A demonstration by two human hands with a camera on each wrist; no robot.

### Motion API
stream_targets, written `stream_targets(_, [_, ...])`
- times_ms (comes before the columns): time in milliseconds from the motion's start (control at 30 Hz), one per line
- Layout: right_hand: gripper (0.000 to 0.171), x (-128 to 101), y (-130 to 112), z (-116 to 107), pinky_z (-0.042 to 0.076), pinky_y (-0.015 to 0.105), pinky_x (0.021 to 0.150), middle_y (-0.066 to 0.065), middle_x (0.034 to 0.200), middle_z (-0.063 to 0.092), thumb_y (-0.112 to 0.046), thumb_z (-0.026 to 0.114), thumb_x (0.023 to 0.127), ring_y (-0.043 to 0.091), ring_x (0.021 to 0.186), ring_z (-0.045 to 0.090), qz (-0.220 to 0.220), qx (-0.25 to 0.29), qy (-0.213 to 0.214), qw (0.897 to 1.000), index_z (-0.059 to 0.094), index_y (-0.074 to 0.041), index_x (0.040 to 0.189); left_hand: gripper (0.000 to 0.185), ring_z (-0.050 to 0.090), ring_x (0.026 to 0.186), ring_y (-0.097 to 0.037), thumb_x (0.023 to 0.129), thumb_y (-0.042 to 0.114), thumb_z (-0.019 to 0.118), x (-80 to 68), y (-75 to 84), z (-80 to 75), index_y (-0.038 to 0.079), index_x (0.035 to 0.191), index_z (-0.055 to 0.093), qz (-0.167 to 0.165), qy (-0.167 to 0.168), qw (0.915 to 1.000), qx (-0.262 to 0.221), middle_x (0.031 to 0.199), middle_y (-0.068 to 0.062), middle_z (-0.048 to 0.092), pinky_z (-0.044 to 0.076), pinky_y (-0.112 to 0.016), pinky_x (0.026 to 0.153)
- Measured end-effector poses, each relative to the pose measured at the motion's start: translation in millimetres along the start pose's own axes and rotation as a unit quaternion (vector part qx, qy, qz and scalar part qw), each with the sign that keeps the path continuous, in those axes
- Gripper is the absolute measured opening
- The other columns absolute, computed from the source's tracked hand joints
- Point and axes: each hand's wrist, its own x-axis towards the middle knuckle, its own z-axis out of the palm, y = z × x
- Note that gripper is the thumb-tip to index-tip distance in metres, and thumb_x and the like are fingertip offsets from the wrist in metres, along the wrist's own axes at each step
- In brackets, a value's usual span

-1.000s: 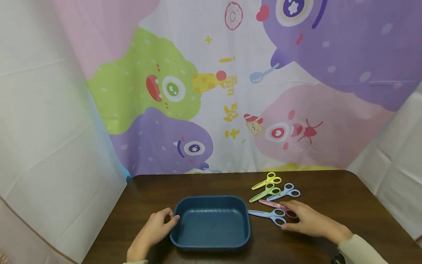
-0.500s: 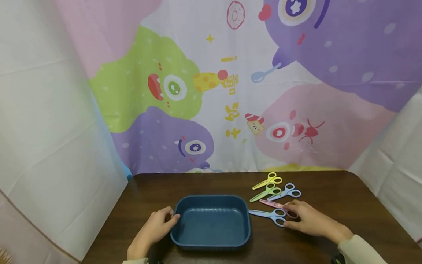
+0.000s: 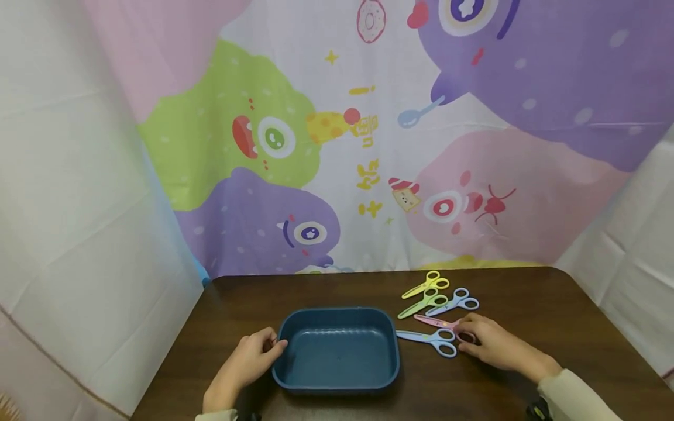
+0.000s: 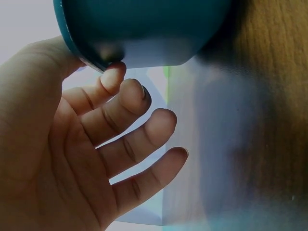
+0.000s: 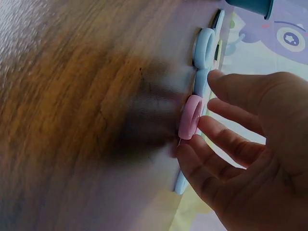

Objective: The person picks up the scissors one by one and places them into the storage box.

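Scissors, pink pair (image 3: 437, 322): flat on the table (image 3: 242, 304), right of the tray (image 3: 337, 388), directly at the fingertips of the right hand (image 3: 495, 342). Long axis: roughly left to right, blade tips toward the left and slightly far, handle rings toward the right and slightly near, partly covered by the fingers. Nearer hand: right, approaching from the handle end.

Right-hand fingers: loosely curved about the handle, apparently touching one ring; thumb apart from the other fingertips in the right wrist view, with no closed pinch visible. Left hand (image 3: 247, 356): pinching the left rim of the tray, thumb over the edge, index finger against the outside, remaining fingers loosely bent; well apart from the pink scissors.

Neighbours: near blue scissors (image 3: 426, 338) just beside on the near side, tips at the right wall of the tray; contact with the wall not determinable. Far blue scissors (image 3: 459, 300), green scissors (image 3: 425, 303) and yellow scissors (image 3: 424, 287): grouped on the far side, handles likewise toward the right.

Labels: no readable brand on the tray or scissors; small dark mark on the pink blades, too fine to read. Backdrop (image 3: 347, 245): cartoon print with yellow characters (image 3: 368, 175) turned sideways, ending in an exclamation mark; wording not legible with certainty.
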Motion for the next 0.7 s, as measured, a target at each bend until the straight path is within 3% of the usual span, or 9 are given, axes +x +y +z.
stream_targets(567, [0.022, -2.5, 2.8, 8.1, 0.054, 0.035, 0.073, 0.000, 0.098, 0.069, -0.006, 0.084, 0.082, 0.016, 0.087, 0.066, 0.021, 0.000, 0.070, 0.997, 0.076, -0.006, 0.102, 0.028, 0.041, 0.054, -0.006, 0.101, 0.032, 0.067, -1.0, 1.3, -0.6, 0.014, 0.083, 0.054, 0.001, -0.002, 0.9999, -0.012, 0.063, 0.006, 0.043, 0.035, -0.024, 0.056])
stream_targets(700, [0.022, -4.3, 3.8, 9.9, 0.053, 0.033, 0.072, -0.003, 0.095, 0.067, -0.006, 0.085, 0.081, 0.012, 0.085, 0.064, 0.056, 0.005, 0.080, 0.995, 0.076, -0.007, 0.101, 0.028, 0.041, 0.054, -0.006, 0.101, 0.032, 0.068, -1.5, 1.4, -1.1, 0.014, 0.084, 0.055, 0.001, -0.002, 0.9999, -0.012, 0.063, 0.006, 0.044, 0.035, -0.024, 0.057])
